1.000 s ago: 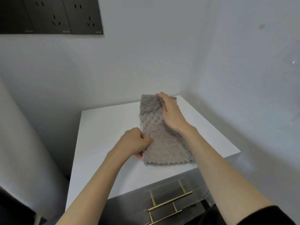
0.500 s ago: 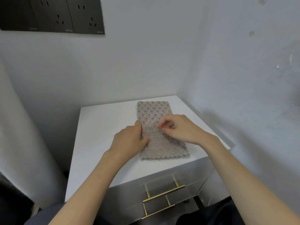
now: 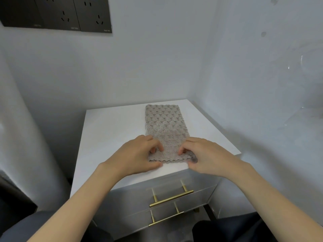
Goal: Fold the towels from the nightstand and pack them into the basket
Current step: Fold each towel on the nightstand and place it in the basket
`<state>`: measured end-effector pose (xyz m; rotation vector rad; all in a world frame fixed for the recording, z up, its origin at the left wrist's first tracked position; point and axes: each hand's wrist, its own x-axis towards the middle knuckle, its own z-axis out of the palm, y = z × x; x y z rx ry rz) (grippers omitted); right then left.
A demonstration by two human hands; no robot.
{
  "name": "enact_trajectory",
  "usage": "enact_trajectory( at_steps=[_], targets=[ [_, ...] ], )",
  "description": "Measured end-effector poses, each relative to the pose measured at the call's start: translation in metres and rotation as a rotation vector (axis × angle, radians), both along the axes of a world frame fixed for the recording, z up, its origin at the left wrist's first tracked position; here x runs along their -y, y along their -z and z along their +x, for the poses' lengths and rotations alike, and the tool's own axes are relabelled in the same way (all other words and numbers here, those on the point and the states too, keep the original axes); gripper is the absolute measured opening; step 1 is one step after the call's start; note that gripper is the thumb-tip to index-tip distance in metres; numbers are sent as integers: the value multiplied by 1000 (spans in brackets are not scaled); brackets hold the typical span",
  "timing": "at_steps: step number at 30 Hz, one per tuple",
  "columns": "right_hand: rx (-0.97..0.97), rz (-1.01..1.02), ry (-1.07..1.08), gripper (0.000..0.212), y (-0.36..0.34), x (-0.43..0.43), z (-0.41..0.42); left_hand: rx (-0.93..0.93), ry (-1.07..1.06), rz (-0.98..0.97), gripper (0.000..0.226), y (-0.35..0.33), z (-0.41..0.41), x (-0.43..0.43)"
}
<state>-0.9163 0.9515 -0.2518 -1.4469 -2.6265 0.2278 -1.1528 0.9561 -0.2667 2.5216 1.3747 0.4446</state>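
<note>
One long, bumpy-textured grey towel (image 3: 166, 126)

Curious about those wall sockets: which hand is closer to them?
Left. The left hand pinches the towel at its near left corner, below the sockets; the right hand pinches the right corner, farther away.

The towel (image 3: 166, 128) under my hands is grey cloth, rough with a raised scalloped weave. The nightstand (image 3: 111, 130) top is smooth matt white; its drawer handles (image 3: 171, 198) are brushed brass-coloured metal.
</note>
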Motion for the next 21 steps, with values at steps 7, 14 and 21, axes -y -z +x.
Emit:
enact_trajectory(
  at_steps=[7, 14, 21],
  targets=[
    [-61, 82, 21, 38, 14, -10, -2, -56, -38, 42, 41, 3, 4, 3],
    [-329, -39, 147, 21, 10, -16, -2, -54, -60, 22, 41, 5, 6, -3],
    [-445, -159, 226, 24, 5, -21, 2, 133, -158, -20, 23, 3, -4, -16]
  ],
)
